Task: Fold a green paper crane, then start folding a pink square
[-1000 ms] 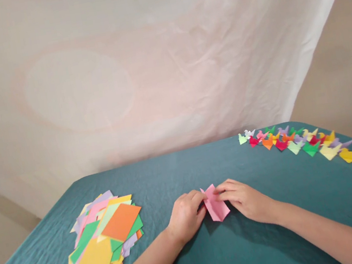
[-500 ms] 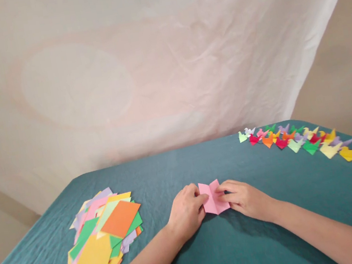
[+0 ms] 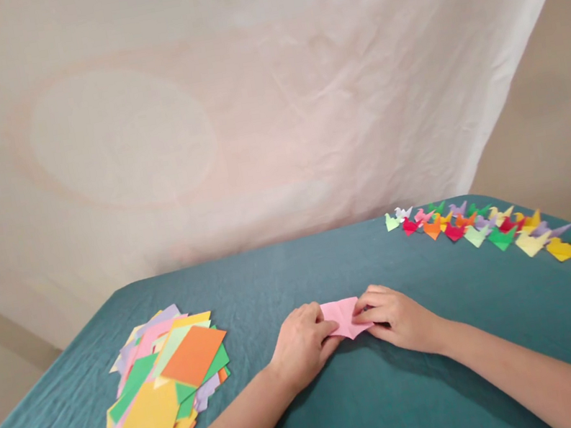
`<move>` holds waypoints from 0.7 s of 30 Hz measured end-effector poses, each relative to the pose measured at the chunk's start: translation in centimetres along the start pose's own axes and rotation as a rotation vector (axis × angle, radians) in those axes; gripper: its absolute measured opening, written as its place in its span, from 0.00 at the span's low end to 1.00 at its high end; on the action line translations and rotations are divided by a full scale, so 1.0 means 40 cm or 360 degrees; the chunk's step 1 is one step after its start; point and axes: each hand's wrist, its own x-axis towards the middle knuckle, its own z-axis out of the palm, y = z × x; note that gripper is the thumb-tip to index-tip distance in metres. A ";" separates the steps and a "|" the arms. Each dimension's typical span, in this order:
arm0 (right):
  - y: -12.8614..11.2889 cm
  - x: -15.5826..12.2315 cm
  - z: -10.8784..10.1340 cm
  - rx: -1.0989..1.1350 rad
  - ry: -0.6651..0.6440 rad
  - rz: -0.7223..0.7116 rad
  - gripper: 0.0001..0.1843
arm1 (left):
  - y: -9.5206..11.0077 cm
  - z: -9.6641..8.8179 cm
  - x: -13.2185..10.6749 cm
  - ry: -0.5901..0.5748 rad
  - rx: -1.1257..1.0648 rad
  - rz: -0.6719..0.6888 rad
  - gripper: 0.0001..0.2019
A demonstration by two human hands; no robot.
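Note:
A small pink folded paper lies nearly flat on the teal tablecloth in the middle of the head view. My left hand pinches its left edge with curled fingers. My right hand pinches its right edge, fingertips pressed on the paper. Both hands rest low on the cloth, close together.
A loose stack of coloured paper squares lies at the left. A row of several small folded paper figures runs along the far right of the table. A pale cloth backdrop hangs behind the table's far edge.
The pink paper stood tilted up between my hands a second ago. It has since been opened out and laid down flatter on the cloth, with both hands still on its edges.

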 end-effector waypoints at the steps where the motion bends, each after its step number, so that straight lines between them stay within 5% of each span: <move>1: 0.000 0.001 -0.003 0.0022 -0.0003 0.0005 0.11 | -0.001 0.003 0.000 0.0019 -0.0047 -0.0011 0.12; 10: -0.007 0.015 -0.011 0.0253 0.0024 0.0249 0.17 | -0.018 0.019 0.008 0.0115 -0.0438 -0.0289 0.15; 21: 0.018 0.040 0.027 0.0275 0.0260 0.0589 0.13 | -0.021 0.014 0.020 0.0325 -0.0191 -0.0348 0.11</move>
